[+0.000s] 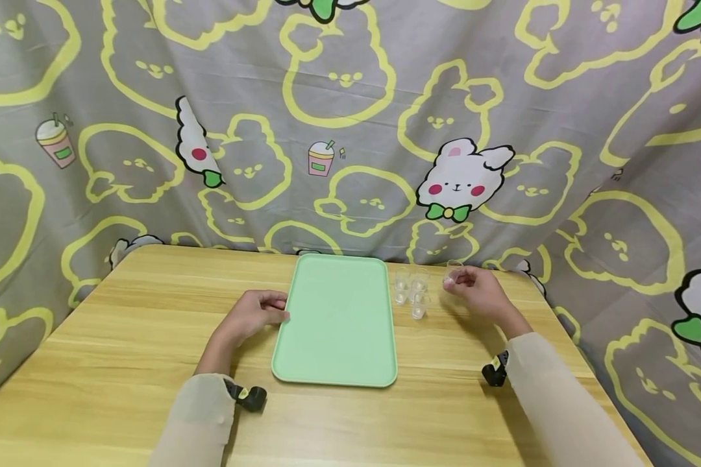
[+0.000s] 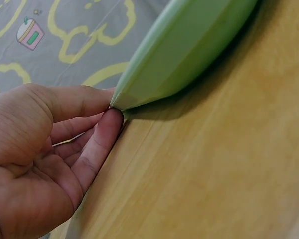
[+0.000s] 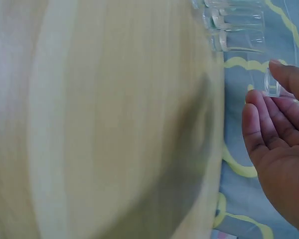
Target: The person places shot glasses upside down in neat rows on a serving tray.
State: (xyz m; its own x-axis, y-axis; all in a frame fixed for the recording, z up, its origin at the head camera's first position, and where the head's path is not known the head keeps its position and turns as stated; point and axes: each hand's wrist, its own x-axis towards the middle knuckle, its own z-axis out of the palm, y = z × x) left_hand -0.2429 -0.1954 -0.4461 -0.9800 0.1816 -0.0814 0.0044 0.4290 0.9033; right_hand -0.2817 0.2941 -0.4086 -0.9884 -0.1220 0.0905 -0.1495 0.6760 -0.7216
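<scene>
While cups (image 1: 418,306) overlap, count unclear; right hand (image 1: 480,293) partly hides 1 held cup (image 1: 455,269)

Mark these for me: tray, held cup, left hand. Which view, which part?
Tray (image 1: 335,318): head view, middle of its bare floor.
Held cup (image 1: 455,270): head view, clear side wall.
Left hand (image 2: 47,172): left wrist view, palm.

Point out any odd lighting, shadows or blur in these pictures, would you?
Head view: a pale sheen on the table near the bottom edge, and the clear cups look faint; left wrist view: a dark shadow on the table beneath the tray; right wrist view: the table's grain looks soft, its edge bowed, with a broad shadow across it.
</scene>
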